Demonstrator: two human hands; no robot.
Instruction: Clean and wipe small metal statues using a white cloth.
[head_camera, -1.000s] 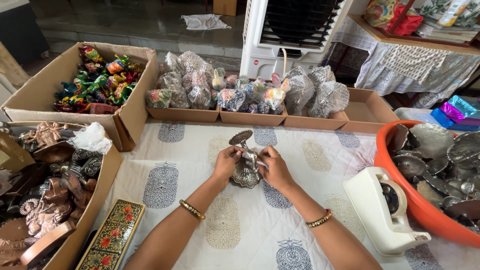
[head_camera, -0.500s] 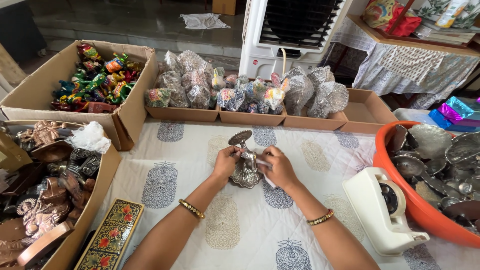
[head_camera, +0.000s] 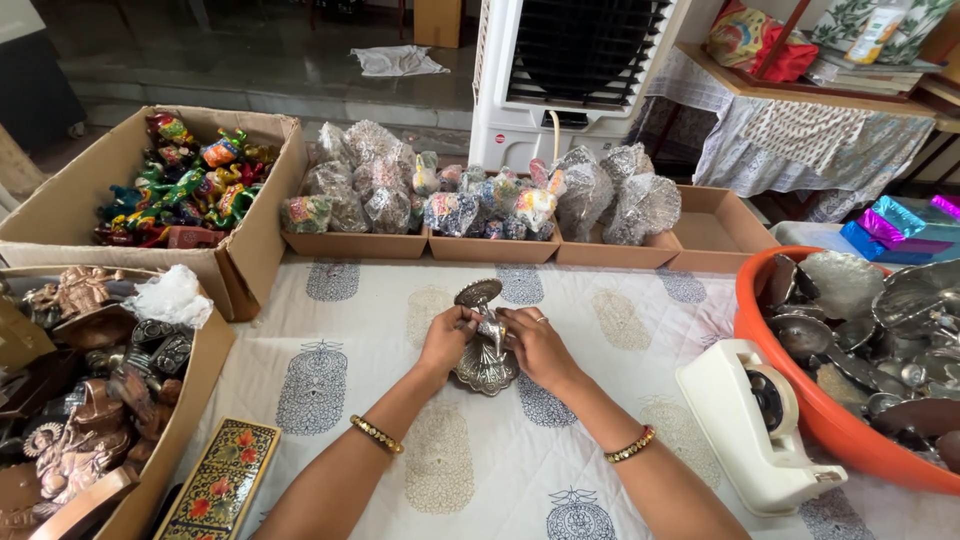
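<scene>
A silver stand (head_camera: 485, 352) is held upright at the bench (head_camera: 400, 440) centre, the left hand (head_camera: 447, 338) and right hand (head_camera: 535, 346) both clasped on its stem. The base is best kept flat on the cloth. Open room lies in front; boxes (head_camera: 150, 220), a tape dispenser (head_camera: 757, 425) and an orange tub (head_camera: 800, 400) hem the sides.

Beyond the fingers (head_camera: 468, 322), a row of clear crinkled wrapped bundles (head_camera: 470, 195) stands in shallow cardboard trays (head_camera: 357, 244) along the bench's far edge. Far left of the fingers, an open brown carton (head_camera: 255, 235) holds bright painted figures; nearer left, another carton (head_camera: 195, 385) holds bronze ones. Beside it lies a flat floral box (head_camera: 222, 480). Far right, shiny blue and purple packets (head_camera: 890, 228).
</scene>
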